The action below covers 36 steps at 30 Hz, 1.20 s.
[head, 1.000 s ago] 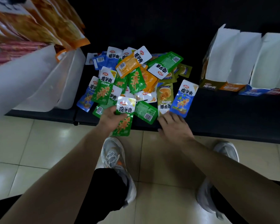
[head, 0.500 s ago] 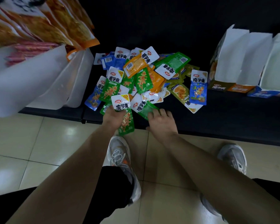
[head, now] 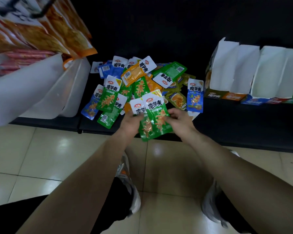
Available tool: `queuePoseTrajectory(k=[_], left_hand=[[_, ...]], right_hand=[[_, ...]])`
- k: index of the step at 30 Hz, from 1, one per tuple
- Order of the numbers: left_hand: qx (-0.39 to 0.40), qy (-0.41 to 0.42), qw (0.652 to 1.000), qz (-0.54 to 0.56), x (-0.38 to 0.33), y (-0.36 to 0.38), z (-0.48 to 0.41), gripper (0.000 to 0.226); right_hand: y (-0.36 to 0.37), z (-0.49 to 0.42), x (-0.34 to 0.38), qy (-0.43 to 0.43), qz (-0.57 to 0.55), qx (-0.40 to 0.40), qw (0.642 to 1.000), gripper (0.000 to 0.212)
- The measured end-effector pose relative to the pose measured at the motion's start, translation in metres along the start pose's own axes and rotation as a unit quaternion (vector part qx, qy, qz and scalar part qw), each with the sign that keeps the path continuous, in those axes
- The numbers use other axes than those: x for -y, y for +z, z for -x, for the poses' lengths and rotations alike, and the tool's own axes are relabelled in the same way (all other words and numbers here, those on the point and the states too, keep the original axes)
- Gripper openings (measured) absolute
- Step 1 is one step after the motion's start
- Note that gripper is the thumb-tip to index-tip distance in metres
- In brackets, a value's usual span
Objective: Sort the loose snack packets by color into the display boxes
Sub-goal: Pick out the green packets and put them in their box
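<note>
green foil shows between both hands now: two green packets (head: 155, 119) overlap, held up just above the front edge of the black surface (head: 227, 122). the left hand (head: 131, 121) curls its fingers round their left side, and the right hand (head: 180, 121) pinches the right edge of the front one. half a second ago the left hand gripped a single green packet while the right hand lay flat on another at the near side of the pile (head: 137, 78); that one has since left the pile and joined the first. the hands have drawn together and risen a little from the surface. a second ago a blue packet (head: 195, 97) lay by the right hand's fingers; it now rests at the pile's right edge, apart from both hands. the pile of mixed green, blue, orange and olive packets otherwise stays in the middle of the surface. the display boxes (head: 235, 78) stand to the right, well apart from the held packets, their white flaps up. a pale plastic bin (head: 46, 92) sits to the left.
</note>
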<state>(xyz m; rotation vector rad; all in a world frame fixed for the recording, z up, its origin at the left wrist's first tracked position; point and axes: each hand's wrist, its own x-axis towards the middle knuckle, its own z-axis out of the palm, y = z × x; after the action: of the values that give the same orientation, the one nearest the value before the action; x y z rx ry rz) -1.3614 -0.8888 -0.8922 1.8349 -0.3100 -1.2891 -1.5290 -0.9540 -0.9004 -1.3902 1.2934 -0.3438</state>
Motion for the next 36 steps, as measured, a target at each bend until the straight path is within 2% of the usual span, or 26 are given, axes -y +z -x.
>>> queuePoseTrajectory(k=[2, 3, 4, 5, 7, 9, 11, 13, 16, 18, 21, 26, 28, 30, 32, 33, 36], left_hand=[[0.036, 0.007, 0.998, 0.041, -0.002, 0.009, 0.004, 0.032], [0.047, 0.036, 0.998, 0.011, -0.001, 0.01, 0.002, 0.039], [0.045, 0.059, 0.997, -0.031, -0.001, 0.009, -0.001, 0.038], [0.02, 0.077, 0.994, -0.078, -0.001, 0.005, -0.005, 0.027], [-0.038, 0.09, 0.989, -0.107, -0.005, -0.009, -0.013, 0.012], [-0.111, 0.069, 0.985, -0.112, -0.005, -0.027, -0.025, 0.015], [-0.146, 0.056, 0.982, -0.104, -0.003, -0.044, -0.036, 0.027], [-0.162, 0.041, 0.983, -0.079, 0.001, -0.052, -0.045, 0.033], [-0.156, 0.029, 0.984, -0.077, 0.003, -0.05, -0.05, 0.032], [-0.14, 0.037, 0.986, -0.083, 0.004, -0.043, -0.049, 0.029], [-0.122, 0.043, 0.987, -0.096, 0.008, -0.037, -0.05, 0.03], [-0.116, 0.029, 0.99, -0.075, 0.013, -0.041, -0.049, 0.032], [-0.115, 0.039, 0.989, -0.081, 0.013, -0.041, -0.049, 0.031], [-0.109, 0.045, 0.99, -0.083, 0.014, -0.037, -0.05, 0.026], [-0.094, 0.047, 0.991, -0.08, 0.011, -0.029, -0.049, 0.018], [-0.088, 0.051, 0.992, -0.076, 0.01, -0.024, -0.049, 0.019], [-0.065, 0.048, 0.995, -0.063, 0.008, -0.01, -0.048, 0.032]], right_hand=[[0.011, -0.005, 0.004, 0.023, -0.022, -0.002, 0.999, 0.021], [0.017, -0.007, 0.008, 0.028, -0.006, 0.001, 1.0, 0.024], [0.022, -0.011, 0.013, 0.019, 0.031, 0.006, 0.999, 0.025], [0.025, -0.014, 0.021, 0.0, 0.085, -0.002, 0.996, 0.024], [0.03, -0.029, 0.036, -0.071, 0.186, -0.049, 0.979, 0.019], [0.035, -0.051, 0.052, -0.185, 0.329, -0.051, 0.925, 0.046], [0.042, -0.073, 0.061, -0.245, 0.469, 0.021, 0.848, 0.067], [0.047, -0.085, 0.053, -0.237, 0.541, 0.054, 0.805, 0.066], [0.045, -0.077, 0.023, -0.263, 0.551, -0.011, 0.792, 0.054], [0.041, -0.068, 0.011, -0.259, 0.536, -0.055, 0.802, 0.05], [0.039, -0.066, 0.01, -0.199, 0.492, -0.103, 0.841, 0.051], [0.046, -0.071, 0.019, -0.087, 0.327, -0.158, 0.927, 0.078], [0.04, -0.073, 0.015, -0.042, 0.251, -0.175, 0.951, 0.081], [0.031, -0.073, 0.007, -0.037, 0.178, -0.17, 0.968, 0.066], [0.016, -0.069, 0.002, -0.045, 0.13, -0.149, 0.979, 0.031], [0.009, -0.065, 0.0, -0.047, 0.11, -0.139, 0.983, 0.025], [-0.007, -0.054, -0.004, -0.041, 0.002, -0.118, 0.992, 0.032]])
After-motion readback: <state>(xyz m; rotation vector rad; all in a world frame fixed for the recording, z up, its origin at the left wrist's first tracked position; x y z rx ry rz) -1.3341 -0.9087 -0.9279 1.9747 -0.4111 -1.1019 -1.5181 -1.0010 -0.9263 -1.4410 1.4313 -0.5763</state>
